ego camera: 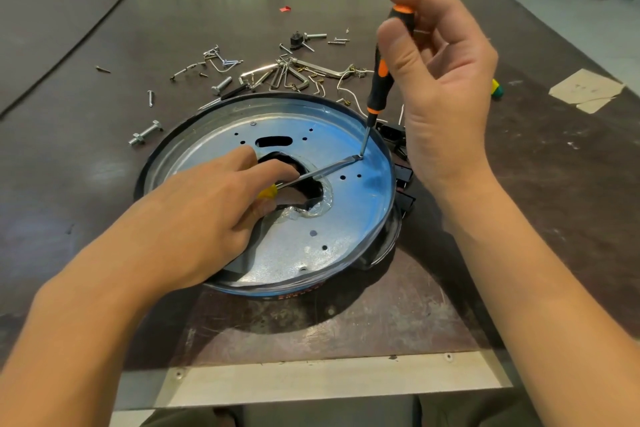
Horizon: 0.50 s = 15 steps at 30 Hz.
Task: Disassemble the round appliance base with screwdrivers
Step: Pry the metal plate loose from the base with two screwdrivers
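The base (pixel 346 218) is lying on the counter (pixel 104 156). The right grip (pixel 440 80) is pinching an orange screwdriver (pixel 379 80) near-upright, tip on the base. The left grip (pixel 207 211) is clasping a yellow screwdriver (pixel 311 175), tips meeting.

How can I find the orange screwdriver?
Look at the round metal base on the table. Above its right edge, the right hand holds the orange screwdriver nearly upright. Its handle is black and orange, while the left hand holds a yellow-handled screwdriver almost flat.
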Tool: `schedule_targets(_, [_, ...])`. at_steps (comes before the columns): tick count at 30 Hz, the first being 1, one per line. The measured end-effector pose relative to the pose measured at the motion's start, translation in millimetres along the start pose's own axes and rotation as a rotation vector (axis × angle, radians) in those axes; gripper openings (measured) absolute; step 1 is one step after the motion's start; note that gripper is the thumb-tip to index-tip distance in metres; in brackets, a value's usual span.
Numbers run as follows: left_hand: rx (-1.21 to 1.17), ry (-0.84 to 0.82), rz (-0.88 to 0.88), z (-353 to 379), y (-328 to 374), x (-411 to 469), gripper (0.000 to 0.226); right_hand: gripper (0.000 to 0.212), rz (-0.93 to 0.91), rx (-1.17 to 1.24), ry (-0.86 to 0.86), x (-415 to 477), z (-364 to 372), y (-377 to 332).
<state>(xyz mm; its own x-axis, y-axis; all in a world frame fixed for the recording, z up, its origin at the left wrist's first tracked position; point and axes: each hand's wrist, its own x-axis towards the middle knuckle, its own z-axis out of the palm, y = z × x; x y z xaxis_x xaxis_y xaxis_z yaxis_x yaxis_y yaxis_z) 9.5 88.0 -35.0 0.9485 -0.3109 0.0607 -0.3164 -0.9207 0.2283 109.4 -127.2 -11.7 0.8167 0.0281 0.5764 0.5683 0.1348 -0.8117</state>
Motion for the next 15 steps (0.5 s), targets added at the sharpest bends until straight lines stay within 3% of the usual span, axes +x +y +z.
schedule_targets(6, [0.019,0.004,0.005,1.1,-0.7,1.0,0.04,0.036,-0.009,0.041,-0.026,-0.9,-2.5,2.3])
schedule_targets(15, [0.019,0.006,0.005,0.5,-0.1,0.5,0.039,0.028,-0.003,0.034,-0.017,-0.1,-2.4,2.6])
